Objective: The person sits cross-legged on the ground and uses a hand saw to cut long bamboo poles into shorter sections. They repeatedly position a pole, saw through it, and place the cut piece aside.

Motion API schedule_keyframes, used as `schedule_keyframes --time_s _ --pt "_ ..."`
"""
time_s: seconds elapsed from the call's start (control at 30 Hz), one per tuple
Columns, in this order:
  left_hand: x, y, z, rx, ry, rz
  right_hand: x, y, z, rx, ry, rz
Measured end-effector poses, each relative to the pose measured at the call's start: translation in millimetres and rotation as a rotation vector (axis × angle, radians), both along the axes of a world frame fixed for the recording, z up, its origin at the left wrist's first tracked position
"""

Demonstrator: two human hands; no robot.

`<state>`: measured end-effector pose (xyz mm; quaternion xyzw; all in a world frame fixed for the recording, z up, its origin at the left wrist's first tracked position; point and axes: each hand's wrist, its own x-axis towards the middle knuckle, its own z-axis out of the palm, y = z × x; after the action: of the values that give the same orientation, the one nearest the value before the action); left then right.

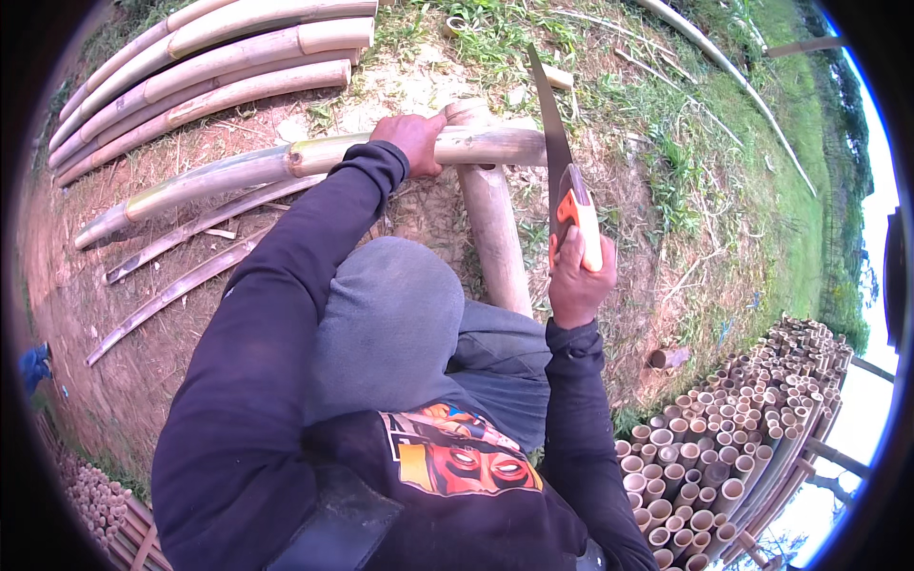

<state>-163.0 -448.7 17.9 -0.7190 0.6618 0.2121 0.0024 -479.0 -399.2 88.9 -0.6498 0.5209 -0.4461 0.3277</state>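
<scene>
My left hand (413, 143) is wrapped over a thick bamboo pole (228, 173), pressing it down near its right end. That pole lies across another bamboo piece (494, 233), which runs from under it toward my knee. In my right hand (581, 288) is a hand saw (555, 133) with an orange and white handle, its fingers closed round the grip. The long blade points away from me, close against the pole's right end; whether it touches the cut face I cannot tell. My bent left knee is just below the pole.
Several long bamboo poles (238, 57) lie at the upper left. Two split lengths (190, 236) rest below the held pole. At the lower right is a large stack of cut bamboo (705, 457). A short offcut (668, 358) lies on the ground, and another stack (100, 504) is at the lower left.
</scene>
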Motion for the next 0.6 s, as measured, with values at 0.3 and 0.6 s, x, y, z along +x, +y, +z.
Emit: schedule_keyframes --time_s 0.3,0.6 --pt "-3 0 10 0.044 -0.018 -0.012 -71 123 20 0.196 -0.084 -0.113" --pt "-1 -1 12 0.03 -0.028 0.015 14 -37 -30 0.025 -0.106 0.023"
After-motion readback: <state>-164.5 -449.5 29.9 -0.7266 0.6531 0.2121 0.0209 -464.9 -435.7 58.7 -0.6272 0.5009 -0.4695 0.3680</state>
